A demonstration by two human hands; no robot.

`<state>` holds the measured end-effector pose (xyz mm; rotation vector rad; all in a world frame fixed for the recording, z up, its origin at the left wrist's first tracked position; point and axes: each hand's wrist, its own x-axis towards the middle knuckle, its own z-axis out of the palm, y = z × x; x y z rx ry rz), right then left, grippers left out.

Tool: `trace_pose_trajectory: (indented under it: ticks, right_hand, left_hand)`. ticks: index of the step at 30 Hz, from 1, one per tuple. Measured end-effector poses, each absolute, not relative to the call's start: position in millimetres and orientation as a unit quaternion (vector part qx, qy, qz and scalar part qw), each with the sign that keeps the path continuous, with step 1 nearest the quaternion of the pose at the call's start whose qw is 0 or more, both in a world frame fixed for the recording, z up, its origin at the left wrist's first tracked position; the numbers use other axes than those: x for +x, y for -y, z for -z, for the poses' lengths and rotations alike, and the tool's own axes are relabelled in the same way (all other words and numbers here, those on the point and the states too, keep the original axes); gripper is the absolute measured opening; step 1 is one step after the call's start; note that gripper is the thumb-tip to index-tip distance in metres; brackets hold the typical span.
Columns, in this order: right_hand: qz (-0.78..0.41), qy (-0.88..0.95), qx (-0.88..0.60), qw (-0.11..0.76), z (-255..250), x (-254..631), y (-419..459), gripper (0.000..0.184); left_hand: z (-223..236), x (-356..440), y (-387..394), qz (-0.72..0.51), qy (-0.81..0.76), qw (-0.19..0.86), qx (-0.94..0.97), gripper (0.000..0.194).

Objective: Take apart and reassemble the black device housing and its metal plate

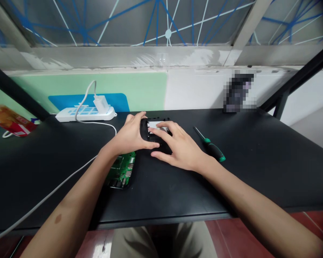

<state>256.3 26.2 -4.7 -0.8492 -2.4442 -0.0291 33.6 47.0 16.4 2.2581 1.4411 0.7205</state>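
Observation:
A black plastic casing (pixel 144 129) with a silver-white metal plate (pixel 154 125) inside is held above the black table. My left hand (pixel 130 134) grips its left side, thumb along the near edge and fingers around the far side. My right hand (pixel 177 143) reaches over the casing from the right, its index and middle fingertips on the plate and its thumb spread apart near the front edge. That hand hides the casing's right part. Beneath my left wrist lies a green circuit board (pixel 123 168) with metal ports, partly covered by the forearm.
A screwdriver (pixel 214 148) with a green and black handle lies right of my hands. Behind on the left are a white power strip (pixel 83 114) and a plugged-in charger (pixel 101 104); its white cable (pixel 67 181) runs under my left arm. An orange-red package (pixel 12 120) stands far left.

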Motion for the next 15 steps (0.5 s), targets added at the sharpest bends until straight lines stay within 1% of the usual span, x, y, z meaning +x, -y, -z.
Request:
trace_pose_trajectory:
  ticks: [2,4,8,9,13,15]
  right_hand:
    - [0.012,0.911,-0.313,0.27,4,256,-26,0.06]
    - [0.011,0.911,-0.312,0.268,3,255,-26,0.056]
    - [0.01,0.889,-0.353,0.291,1,258,-28,0.067]
    - [0.018,0.879,-0.373,0.296,0,260,-29,0.065]
    - [0.059,0.818,-0.481,0.309,-5,276,-38,0.044]
    - [0.056,0.783,-0.542,0.301,-7,284,-43,0.043]
  left_hand:
    - [-16,33,-48,-0.257,-0.51,0.18,0.801,0.117]
    - [-16,33,-48,-0.256,-0.51,0.179,0.801,0.117]
    - [-16,32,-48,-0.256,-0.512,0.174,0.801,0.114]
    - [-17,32,-48,-0.257,-0.515,0.172,0.799,0.114]
    - [-19,32,-48,-0.254,-0.53,0.165,0.792,0.119]
    - [-20,32,-47,-0.249,-0.535,0.166,0.79,0.121]
